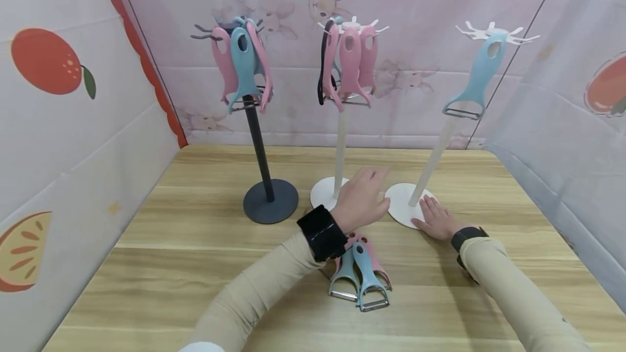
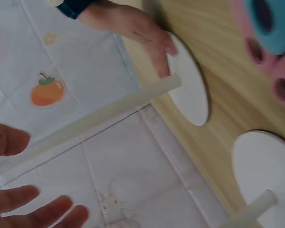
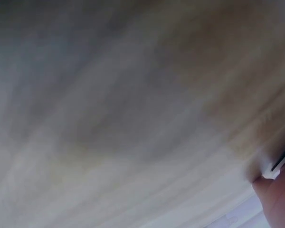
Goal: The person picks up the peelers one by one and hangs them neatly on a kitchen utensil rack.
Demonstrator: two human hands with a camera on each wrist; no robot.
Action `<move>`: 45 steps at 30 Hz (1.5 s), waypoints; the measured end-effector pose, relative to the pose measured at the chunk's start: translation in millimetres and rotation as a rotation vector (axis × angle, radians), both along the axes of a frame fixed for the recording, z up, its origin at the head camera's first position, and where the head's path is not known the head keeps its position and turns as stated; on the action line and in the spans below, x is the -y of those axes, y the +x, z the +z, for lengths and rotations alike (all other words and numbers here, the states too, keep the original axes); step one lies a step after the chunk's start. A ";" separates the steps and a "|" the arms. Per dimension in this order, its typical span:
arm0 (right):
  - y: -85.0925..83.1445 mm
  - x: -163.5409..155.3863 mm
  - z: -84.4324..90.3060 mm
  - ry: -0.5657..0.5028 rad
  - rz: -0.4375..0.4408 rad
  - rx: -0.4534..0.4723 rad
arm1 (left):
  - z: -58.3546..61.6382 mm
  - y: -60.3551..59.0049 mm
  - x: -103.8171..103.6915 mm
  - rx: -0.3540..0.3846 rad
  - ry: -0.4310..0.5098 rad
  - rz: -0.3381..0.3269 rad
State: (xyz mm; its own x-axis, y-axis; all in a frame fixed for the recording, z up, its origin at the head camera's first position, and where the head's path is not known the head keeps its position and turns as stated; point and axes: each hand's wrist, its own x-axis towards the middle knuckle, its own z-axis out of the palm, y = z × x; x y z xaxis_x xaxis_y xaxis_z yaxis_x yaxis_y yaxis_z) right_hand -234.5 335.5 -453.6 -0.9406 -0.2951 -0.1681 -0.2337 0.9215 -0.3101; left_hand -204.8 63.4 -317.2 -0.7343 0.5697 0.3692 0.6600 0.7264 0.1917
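My left hand (image 1: pixel 364 200) hovers between the middle and right stands with nothing in it; its fingers (image 2: pixel 47 213) spread loosely apart from the thumb in the left wrist view. My right hand (image 1: pixel 437 219) rests on the round white base (image 1: pixel 402 211) of the right stand, fingers laid over its edge. This stand leans to the right in the head view, and one light blue peeler (image 1: pixel 481 72) hangs from its white hooks (image 1: pixel 518 36). Below my left wrist, blue peelers (image 1: pixel 364 268) and pink peelers (image 1: pixel 375 259) lie in a pile on the table, partly hidden by the wrist.
A black stand (image 1: pixel 259 151) at left carries pink and blue peelers (image 1: pixel 243 64). The middle white stand (image 1: pixel 340 151) bears several pink peelers (image 1: pixel 349 61) and a black one (image 1: pixel 323 64). Printed cloth walls (image 1: pixel 293 118) enclose the wooden table (image 1: pixel 195 265). The right wrist view is mostly blurred.
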 end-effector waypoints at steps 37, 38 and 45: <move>-6.0 -7.7 -5.1 0.016 0.025 0.035 | -75.0 12.6 50.4 0.399 -0.381 -0.024; -6.3 -7.9 -5.4 0.016 0.024 0.034 | -75.7 12.7 50.3 0.389 -0.386 -0.027; -7.3 -8.3 -7.3 0.016 0.017 0.024 | -76.9 10.6 50.2 0.422 -0.364 -0.063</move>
State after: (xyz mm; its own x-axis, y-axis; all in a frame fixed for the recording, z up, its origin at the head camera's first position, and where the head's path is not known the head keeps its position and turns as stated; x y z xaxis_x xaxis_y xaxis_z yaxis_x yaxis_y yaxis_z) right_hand -241.8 343.7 -461.0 -0.9312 -0.3080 -0.1951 -0.2421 0.9225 -0.3008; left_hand -194.1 13.1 -394.1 -0.7359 0.6533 -0.1779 0.6249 0.7565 0.1929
